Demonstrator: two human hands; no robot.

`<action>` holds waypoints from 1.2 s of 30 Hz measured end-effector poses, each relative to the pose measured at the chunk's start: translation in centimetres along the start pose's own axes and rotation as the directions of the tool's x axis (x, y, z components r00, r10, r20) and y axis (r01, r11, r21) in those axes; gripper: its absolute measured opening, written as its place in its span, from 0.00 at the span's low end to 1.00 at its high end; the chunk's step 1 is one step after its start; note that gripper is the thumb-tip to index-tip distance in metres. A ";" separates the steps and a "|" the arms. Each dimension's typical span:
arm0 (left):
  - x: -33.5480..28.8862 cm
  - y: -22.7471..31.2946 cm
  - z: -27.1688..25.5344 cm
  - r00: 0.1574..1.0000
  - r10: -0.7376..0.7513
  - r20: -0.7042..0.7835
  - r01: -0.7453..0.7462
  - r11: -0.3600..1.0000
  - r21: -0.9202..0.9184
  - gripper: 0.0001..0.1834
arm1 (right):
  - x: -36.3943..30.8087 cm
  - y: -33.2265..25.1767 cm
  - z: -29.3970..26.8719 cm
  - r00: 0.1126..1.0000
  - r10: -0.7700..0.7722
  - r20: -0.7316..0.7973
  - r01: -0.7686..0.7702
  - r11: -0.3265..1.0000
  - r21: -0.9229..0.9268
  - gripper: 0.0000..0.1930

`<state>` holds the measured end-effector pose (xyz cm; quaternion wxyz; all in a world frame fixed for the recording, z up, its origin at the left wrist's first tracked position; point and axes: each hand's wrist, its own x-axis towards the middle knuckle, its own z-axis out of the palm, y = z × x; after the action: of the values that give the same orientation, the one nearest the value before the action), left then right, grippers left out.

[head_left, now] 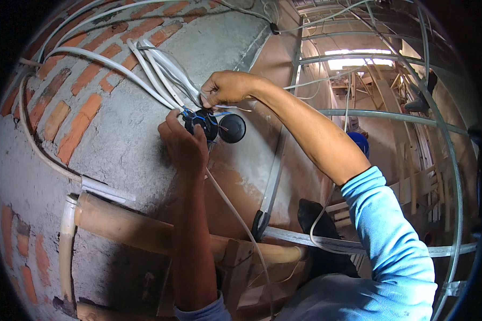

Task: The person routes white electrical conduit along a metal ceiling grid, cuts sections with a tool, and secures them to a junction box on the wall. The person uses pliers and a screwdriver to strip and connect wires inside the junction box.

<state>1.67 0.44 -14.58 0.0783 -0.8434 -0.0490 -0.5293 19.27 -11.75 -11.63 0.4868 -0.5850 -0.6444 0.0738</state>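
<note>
A round black junction box point(204, 127) sits near the rough wall, with blue wires and bare copper strands coming out of it. Its round black lid point(232, 128) hangs open on the right side. My left hand point(185, 140) is closed on the box's left side, thumb across its front. Just above, my right hand point(226, 89) pinches the end of a cable at the box's upper edge; the fingertips partly hide it. A thin wire with a brown tip point(243, 109) sticks out to the right below that hand. Several white cables point(158, 77) run down to the box from the upper left.
Brick and grey mortar wall point(107, 134) fills the left. A beige pipe point(123, 222) crosses below my hands, and a thin cable point(235, 200) hangs from the box. Metal scaffold tubes point(391, 114) stand at right. Lower down are a blue object point(360, 143) and timber point(412, 182).
</note>
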 end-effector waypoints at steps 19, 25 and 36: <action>0.4 -1.1 -1.7 0.890 -0.413 0.194 0.441 0.888 -0.132 0.14 | 3.4 -1.8 4.1 0.889 -0.005 -0.458 0.251 0.841 0.478 0.08; 0.1 -1.1 -1.8 0.893 -0.391 0.225 0.427 0.893 -0.144 0.15 | 3.5 -2.0 4.9 0.886 0.051 -0.460 0.171 0.888 0.427 0.05; 6.9 -2.4 -0.9 0.903 -0.372 0.214 0.420 0.665 -0.618 0.25 | 3.4 -2.8 4.0 0.885 -0.143 -0.443 0.122 0.990 -0.077 0.08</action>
<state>3.51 2.61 -7.79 -0.3379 -0.8039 -0.0470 -0.4872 14.99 -7.87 -9.99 0.6117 -0.5523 -0.5553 -0.1111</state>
